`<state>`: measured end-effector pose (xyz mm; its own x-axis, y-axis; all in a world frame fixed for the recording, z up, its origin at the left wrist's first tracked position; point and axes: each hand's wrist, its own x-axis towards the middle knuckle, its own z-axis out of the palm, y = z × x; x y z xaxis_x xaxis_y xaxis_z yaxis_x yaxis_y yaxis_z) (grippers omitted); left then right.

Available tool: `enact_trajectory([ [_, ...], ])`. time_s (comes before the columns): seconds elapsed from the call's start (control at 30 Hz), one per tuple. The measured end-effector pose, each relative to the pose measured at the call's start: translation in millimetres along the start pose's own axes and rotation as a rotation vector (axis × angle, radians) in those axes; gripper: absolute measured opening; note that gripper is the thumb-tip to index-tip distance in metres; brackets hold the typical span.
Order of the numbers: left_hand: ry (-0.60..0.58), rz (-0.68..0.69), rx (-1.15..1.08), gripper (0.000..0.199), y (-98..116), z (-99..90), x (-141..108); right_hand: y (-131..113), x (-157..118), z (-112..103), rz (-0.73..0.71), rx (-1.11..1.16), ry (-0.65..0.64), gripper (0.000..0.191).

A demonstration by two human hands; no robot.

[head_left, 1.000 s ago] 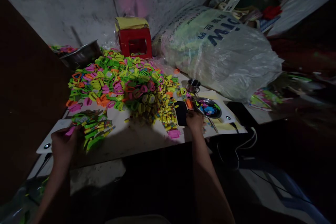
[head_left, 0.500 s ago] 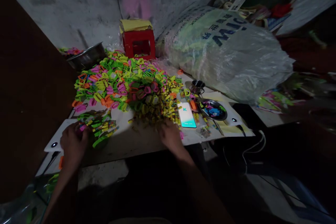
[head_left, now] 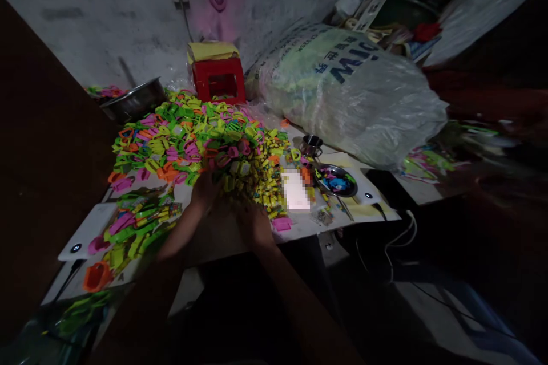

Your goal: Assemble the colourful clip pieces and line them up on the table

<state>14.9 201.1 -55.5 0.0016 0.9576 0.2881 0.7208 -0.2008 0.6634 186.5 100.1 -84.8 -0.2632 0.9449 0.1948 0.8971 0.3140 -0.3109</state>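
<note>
A large heap of small bright plastic pieces [head_left: 171,137], green, yellow, pink and orange, many with ring-like openings, covers the table's back. Smaller yellow pieces [head_left: 268,182] lie at its right front. My left hand [head_left: 204,189] reaches into the heap's shadowed front edge; its fingers are dark and blurred. Just right of it, my right hand [head_left: 254,225] rests low at the front of the yellow pieces, its fingertips lost in shadow. What either hand holds, if anything, cannot be made out. Left of my left forearm lies a separate group of green and pink pieces [head_left: 128,228].
Behind the heap stand a red stool-like frame [head_left: 199,82] and a metal pot [head_left: 137,100]. A big filled plastic bag [head_left: 342,97] lies right. Nearer are a metal cup [head_left: 311,146], a dish of coloured pieces [head_left: 338,181], a blurred-out bright rectangle [head_left: 296,191] and white devices with cables [head_left: 88,231].
My left hand has moved right, from the pieces by the left white device to the heap's front edge. My right hand stays near the yellow pieces. The view has shifted slightly.
</note>
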Motion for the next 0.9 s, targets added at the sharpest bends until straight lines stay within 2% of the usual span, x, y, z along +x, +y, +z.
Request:
enact_trajectory([
  [0.13,-0.002,-0.026,-0.042,0.052,-6,-0.2,0,5,-5,3,0.028,0.167,0.065,0.032],
  [0.2,0.006,-0.017,-0.066,0.054,-7,-8.4,-7,8,-10,-1,0.025,0.318,0.12,0.028],
  [0.33,0.008,-0.012,-0.122,0.053,-7,-26.0,-27,13,-22,-8,0.028,0.644,0.241,0.034],
  [0.47,0.105,-0.203,-0.335,0.058,-6,-29.2,-46,15,-32,-5,0.121,0.812,0.184,0.026],
  [0.57,0.107,-0.258,-0.437,0.058,-2,-20.6,-61,11,-35,-4,0.175,0.882,0.135,0.025],
  [0.67,0.063,-0.312,-0.593,0.057,4,-6.3,-77,15,-34,-14,0.209,0.886,0.175,0.027],
  [0.73,0.032,-0.369,-0.691,0.057,7,3.9,-88,30,-31,-29,0.281,0.813,0.251,0.03],
  [0.8,0.019,-0.43,-0.753,0.059,9,12.2,-98,55,-26,-47,0.357,0.677,0.361,0.035],
  [0.9,0.055,-0.491,-0.794,0.061,9,18.1,-110,104,-10,-66,0.386,0.449,0.502,0.043],
])
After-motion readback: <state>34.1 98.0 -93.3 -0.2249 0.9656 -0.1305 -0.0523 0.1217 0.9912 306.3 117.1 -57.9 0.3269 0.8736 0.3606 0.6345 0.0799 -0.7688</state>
